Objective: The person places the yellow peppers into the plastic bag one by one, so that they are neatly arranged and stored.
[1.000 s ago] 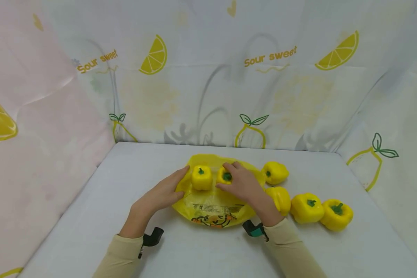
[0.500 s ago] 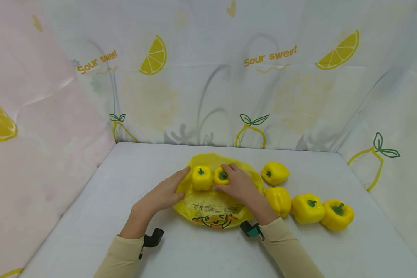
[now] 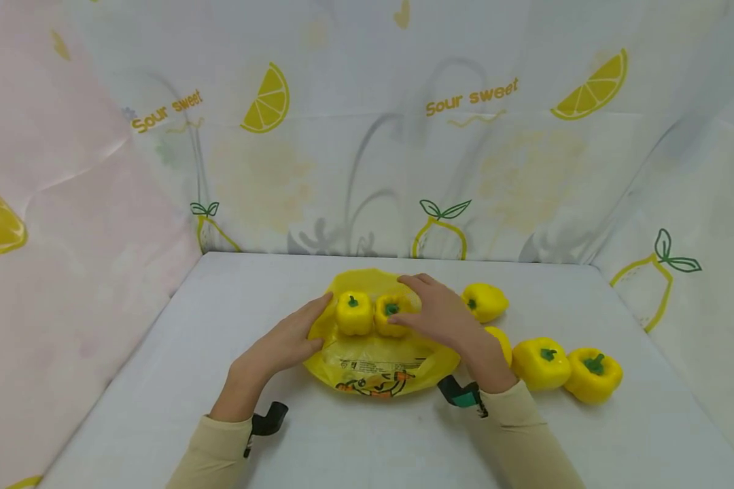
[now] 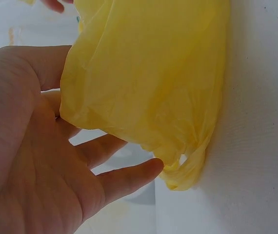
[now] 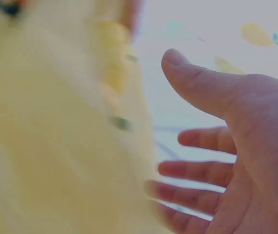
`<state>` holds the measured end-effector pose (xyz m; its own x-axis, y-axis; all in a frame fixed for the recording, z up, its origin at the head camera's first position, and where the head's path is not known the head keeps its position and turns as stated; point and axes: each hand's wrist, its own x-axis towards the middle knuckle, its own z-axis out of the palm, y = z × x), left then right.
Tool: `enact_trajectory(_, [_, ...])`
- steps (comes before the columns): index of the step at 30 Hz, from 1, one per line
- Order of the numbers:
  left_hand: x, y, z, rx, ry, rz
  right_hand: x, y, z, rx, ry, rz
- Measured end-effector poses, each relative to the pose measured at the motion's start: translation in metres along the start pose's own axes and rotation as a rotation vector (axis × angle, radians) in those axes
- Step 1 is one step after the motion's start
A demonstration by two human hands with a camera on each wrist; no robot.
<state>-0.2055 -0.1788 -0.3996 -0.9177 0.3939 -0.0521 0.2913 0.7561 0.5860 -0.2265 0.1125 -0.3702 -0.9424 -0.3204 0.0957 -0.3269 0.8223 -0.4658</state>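
Yellow pepper [image 3: 382,316] sits in the open yellow bag [image 3: 367,280], just beside a second pepper [image 3: 355,319]; its green stem points up, and its blocky body's long axis looks near upright. Your right hand [image 3: 437,309], fingers spread, grips nothing; your left hand [image 3: 284,339] lies straight-fingered at the bag's rim. Best draw the right fingers away without snagging the film, the left steadying the rim.

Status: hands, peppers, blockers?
Left hand open at left edge of yellow bag. Right hand open by nearer pepper of two inside; contact unclear. Four loose peppers right of bag, one partly behind right forearm.
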Motion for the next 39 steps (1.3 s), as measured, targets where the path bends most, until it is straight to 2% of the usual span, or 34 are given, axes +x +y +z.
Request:
enact_trajectory(4, [-0.001, 0.001, 0.000, 0.002, 0.002, 0.009, -0.006, 0.014, -0.025, 0.031, 0.075, -0.026])
enact_trajectory(7, [-0.001, 0.001, 0.000, 0.000, 0.003, 0.014, -0.009, 0.032, -0.039, 0.068, 0.086, -0.003])
enact_trajectory(12, [-0.001, 0.000, 0.000, 0.000, 0.003, 0.018, -0.010, 0.064, -0.051, 0.071, 0.054, 0.072])
enact_trajectory(20, [0.000, -0.001, 0.000, -0.001, -0.004, 0.008, -0.012, 0.103, -0.054, 0.007, -0.047, 0.094])
enact_trajectory(27, [0.001, -0.001, 0.000, -0.004, -0.010, -0.002, -0.011, 0.113, -0.045, 0.024, -0.126, 0.139])
enact_trajectory(31, [0.001, 0.000, 0.000, -0.005, -0.010, -0.002, -0.010, 0.115, -0.039, -0.033, -0.112, 0.123])
enact_trajectory(35, [0.001, 0.000, 0.000, -0.011, -0.008, -0.004, -0.010, 0.114, -0.036, -0.089, -0.100, 0.140])
enact_trajectory(39, [0.000, -0.001, 0.001, -0.014, -0.010, -0.011, -0.011, 0.111, -0.036, -0.088, -0.102, 0.156])
